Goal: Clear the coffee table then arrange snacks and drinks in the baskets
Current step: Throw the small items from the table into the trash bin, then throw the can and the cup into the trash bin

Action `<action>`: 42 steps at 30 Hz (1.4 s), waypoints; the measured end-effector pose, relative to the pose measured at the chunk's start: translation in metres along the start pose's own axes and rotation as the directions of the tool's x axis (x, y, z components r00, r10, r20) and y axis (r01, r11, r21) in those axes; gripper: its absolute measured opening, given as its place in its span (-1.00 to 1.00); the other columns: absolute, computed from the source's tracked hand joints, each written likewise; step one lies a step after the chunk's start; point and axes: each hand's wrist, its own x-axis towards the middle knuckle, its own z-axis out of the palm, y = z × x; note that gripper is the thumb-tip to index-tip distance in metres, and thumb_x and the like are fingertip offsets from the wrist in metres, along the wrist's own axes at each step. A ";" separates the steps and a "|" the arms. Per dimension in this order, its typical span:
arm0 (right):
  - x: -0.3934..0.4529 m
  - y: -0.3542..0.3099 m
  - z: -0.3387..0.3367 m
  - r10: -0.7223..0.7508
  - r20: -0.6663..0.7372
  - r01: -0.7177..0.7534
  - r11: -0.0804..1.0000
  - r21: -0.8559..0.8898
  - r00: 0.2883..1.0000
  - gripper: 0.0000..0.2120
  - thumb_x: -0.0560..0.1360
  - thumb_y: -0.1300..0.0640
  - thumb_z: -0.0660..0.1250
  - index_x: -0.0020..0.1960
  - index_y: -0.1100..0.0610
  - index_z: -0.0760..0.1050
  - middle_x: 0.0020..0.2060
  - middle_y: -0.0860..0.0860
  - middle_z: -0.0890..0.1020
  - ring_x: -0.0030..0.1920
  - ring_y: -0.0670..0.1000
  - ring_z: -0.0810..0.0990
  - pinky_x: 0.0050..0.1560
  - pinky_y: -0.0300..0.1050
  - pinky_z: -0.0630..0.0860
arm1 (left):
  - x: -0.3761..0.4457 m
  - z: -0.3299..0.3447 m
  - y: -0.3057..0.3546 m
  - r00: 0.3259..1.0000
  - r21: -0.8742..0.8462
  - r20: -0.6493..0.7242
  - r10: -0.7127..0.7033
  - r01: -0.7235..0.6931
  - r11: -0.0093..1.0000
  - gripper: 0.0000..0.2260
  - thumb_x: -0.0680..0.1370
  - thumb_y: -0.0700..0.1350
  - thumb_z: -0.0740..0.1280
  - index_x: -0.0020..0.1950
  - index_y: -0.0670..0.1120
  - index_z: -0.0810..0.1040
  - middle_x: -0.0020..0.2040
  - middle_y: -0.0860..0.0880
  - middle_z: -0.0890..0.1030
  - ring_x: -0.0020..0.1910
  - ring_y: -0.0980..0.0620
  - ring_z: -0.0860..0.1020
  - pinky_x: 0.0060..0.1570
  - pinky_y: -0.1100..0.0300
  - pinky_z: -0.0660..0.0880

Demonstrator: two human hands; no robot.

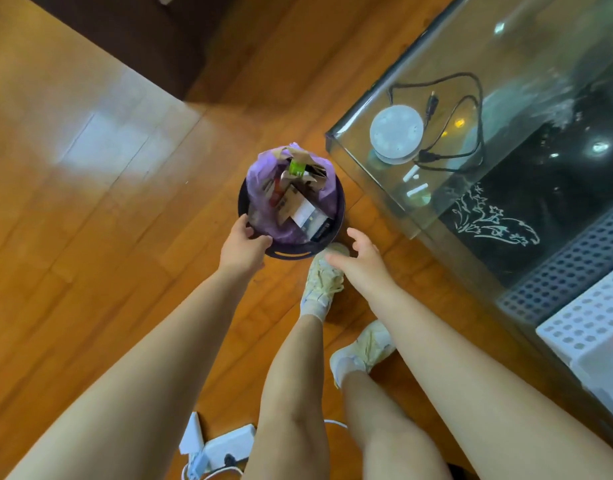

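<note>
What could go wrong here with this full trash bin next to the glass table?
Cardboard scraps pile above the rim of the dark round trash bin; if it tips, they may spill onto the floor. Only the left hand holds the rim, while the right hand hovers open, so a one-sided grip could tilt it. The bin also stands near the corner of the glass coffee table and could knock it when lifted.

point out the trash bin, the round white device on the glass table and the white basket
trash bin (291, 252): head view, dark near rim by the handle slot
round white device (396, 132): head view, middle of its top face
white basket (589, 327): head view, perforated wall
</note>
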 end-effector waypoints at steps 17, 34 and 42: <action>-0.148 0.028 -0.149 -0.205 -0.269 0.282 0.914 0.293 0.941 -0.78 0.51 0.16 0.29 0.03 -0.16 0.48 -0.07 -0.13 0.63 -0.15 -0.23 0.63 -0.24 -0.40 0.53 | -0.156 0.065 0.079 0.923 -0.012 0.296 0.244 -0.252 0.968 -0.79 0.54 -0.25 0.25 0.13 -0.05 0.52 -0.16 0.04 0.62 -0.23 0.13 0.55 -0.21 0.26 0.46; -0.216 0.239 -0.355 0.152 -0.891 0.232 0.934 0.271 0.427 -0.46 0.41 0.28 0.39 0.34 0.17 0.30 0.29 0.14 0.31 0.24 0.08 0.42 -0.18 -0.68 0.33 | -0.305 0.346 0.085 0.762 0.187 0.568 0.311 -0.488 0.853 -0.47 0.50 -0.19 0.36 0.42 -0.10 0.24 0.31 -0.10 0.40 0.27 -0.06 0.41 0.27 0.05 0.40; -0.181 0.249 -0.398 0.097 -0.892 0.233 0.948 0.219 0.441 -0.23 0.35 0.17 0.46 0.44 0.08 0.14 0.34 0.09 0.30 0.32 0.06 0.32 0.26 -0.16 0.39 | -0.293 0.405 0.095 0.840 0.229 0.467 0.276 -0.416 0.880 -0.33 0.47 -0.06 0.40 0.48 -0.12 0.14 0.39 -0.17 0.36 0.30 -0.11 0.42 0.21 0.06 0.36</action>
